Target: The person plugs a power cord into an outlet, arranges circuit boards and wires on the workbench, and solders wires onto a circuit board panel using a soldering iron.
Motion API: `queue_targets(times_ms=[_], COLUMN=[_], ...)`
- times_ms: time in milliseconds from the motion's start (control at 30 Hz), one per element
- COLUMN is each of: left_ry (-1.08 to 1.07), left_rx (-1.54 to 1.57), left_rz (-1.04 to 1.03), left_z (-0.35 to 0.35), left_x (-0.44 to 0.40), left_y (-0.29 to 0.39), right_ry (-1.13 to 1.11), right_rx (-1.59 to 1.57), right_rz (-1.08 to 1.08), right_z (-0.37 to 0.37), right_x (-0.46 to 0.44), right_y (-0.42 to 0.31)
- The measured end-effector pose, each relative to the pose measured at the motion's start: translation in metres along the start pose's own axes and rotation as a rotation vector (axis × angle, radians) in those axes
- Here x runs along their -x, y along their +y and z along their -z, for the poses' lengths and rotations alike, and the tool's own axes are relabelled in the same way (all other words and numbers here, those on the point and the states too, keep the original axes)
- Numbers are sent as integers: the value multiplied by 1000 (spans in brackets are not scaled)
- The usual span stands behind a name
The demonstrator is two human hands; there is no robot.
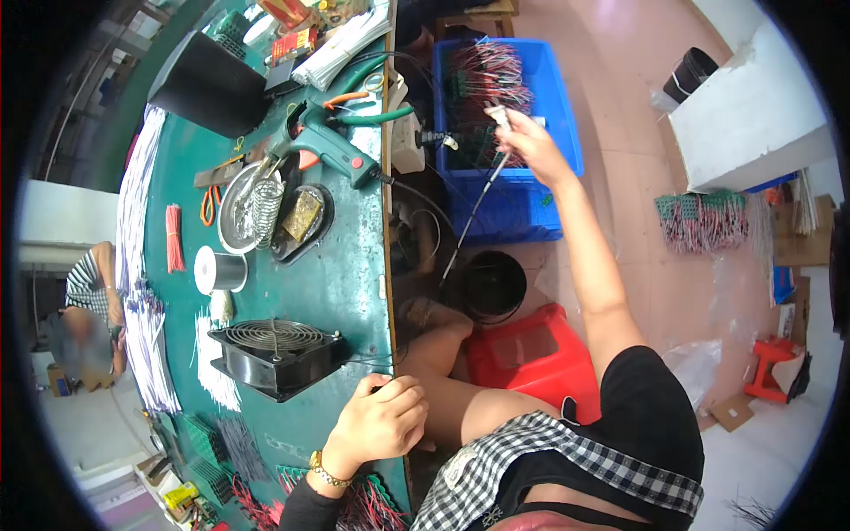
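The batch looked part-done: loose white wires (pixel 144 345) lay apart at the left, the left hand (pixel 381 420) was curled closed at the table's edge, its contents hidden, and the right hand (pixel 531 149) gripped a pale-ended lead (pixel 500 118) above a blue bin (pixel 565 133) of already wired boards (pixel 487 78). The scuffed green table (pixel 305 283) bore a metal-coloured spool (pixel 221 271), black fan (pixel 276 354) and gun-shaped tool (pixel 335 152); rightward stood a red stool (pixel 567 354) on pinkish tiles (pixel 620 168), then more wired bundles (pixel 704 221).
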State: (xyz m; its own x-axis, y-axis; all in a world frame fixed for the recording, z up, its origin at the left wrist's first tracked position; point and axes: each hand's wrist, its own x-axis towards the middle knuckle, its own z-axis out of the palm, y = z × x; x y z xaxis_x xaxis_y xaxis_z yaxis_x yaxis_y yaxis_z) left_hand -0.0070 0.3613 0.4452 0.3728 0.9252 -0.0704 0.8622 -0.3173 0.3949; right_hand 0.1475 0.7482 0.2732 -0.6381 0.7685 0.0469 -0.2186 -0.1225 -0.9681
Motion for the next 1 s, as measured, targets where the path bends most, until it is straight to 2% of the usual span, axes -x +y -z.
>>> queue_targets(times_ms=[100, 167, 200, 300, 367, 567, 700, 733, 1000], left_ry=[-22, -29, -26, -22, -24, -28, -37, -42, -63], left_rx=[0, -6, -13, -26, -27, -30, -34, -32, -42], left_rz=[3, 5, 3, 1, 3, 7, 1, 3, -14], left_z=[2, 3, 3, 3, 3, 3, 3, 3, 4], left_x=[-1, -2, -2, -3, -4, -6, -7, -7, -9], left_y=[0, 2, 2, 2, 3, 2, 2, 2, 0], right_ry=[34, 44, 94, -109, -120, -74, -64, -73, -64], right_rx=[365, 511, 571, 144, 95, 219, 230, 187, 262], right_rz=[150, 5, 75, 75, 94, 196, 226, 156, 240], right_z=[-17, -36, -41, -44, -51, -51, -48, -49, -53], right_x=[-42, -50, -57, -68, -64, -64, -68, -66, -72], right_y=[20, 7, 17, 36, 29, 35, 44, 38, 28])
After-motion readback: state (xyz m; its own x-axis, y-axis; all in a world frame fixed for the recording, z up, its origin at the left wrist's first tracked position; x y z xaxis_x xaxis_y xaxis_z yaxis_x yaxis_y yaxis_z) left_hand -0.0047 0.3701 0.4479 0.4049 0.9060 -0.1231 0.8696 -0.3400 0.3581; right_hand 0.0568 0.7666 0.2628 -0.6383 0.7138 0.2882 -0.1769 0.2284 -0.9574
